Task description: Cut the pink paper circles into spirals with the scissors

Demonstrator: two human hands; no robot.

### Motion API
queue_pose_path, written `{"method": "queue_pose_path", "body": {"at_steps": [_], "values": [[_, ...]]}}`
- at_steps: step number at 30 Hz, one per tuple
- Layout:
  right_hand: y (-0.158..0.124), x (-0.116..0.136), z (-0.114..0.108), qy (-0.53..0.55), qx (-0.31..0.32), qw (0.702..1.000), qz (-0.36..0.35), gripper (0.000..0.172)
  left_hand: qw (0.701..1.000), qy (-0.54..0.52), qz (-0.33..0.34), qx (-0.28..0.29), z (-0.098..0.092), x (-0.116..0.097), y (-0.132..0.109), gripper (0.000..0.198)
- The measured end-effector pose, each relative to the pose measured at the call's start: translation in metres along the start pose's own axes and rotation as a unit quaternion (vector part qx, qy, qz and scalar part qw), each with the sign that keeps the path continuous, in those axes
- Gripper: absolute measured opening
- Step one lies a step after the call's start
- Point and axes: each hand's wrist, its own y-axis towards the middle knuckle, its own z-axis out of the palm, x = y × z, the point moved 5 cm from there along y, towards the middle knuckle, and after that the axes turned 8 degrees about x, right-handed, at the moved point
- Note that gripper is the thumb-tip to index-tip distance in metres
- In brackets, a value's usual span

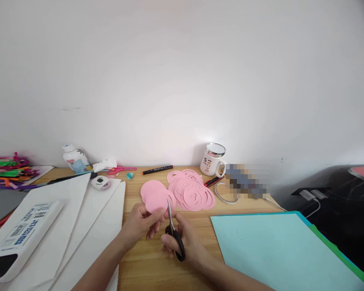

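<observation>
My left hand (147,221) pinches a pink paper circle (155,201) by its lower edge, thumb on top. My right hand (186,238) grips black-handled scissors (178,244), thumb and fingers about the loops. The metal blades point up and away from me, over the right side of the pink circle; whether they are parted I cannot make out. Just behind the held circle lie more pink discs (151,187). To the right is a heap of pink paper rings and cut pieces (191,190), many with swirled or hollow centres.
A white mug (212,161) stands behind the heap, a black marker (157,169) to its left. Pink scissors (124,168) lie farther left. White sheets (100,238) bearing a white device (27,234) cover the left; light blue sheets (279,246) lie right. A wall rises behind.
</observation>
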Motion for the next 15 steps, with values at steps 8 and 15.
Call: {"method": "queue_pose_path", "body": {"at_steps": [8,15], "values": [[0.0,0.016,-0.002,0.015,-0.007,0.998,-0.061,0.051,0.998,0.062,-0.01,0.031,0.004,-0.005,-0.003,0.045],[-0.001,0.012,-0.003,0.02,-0.004,0.999,-0.048,0.048,0.998,0.053,-0.009,0.015,0.0,-0.003,-0.002,0.04]]}}
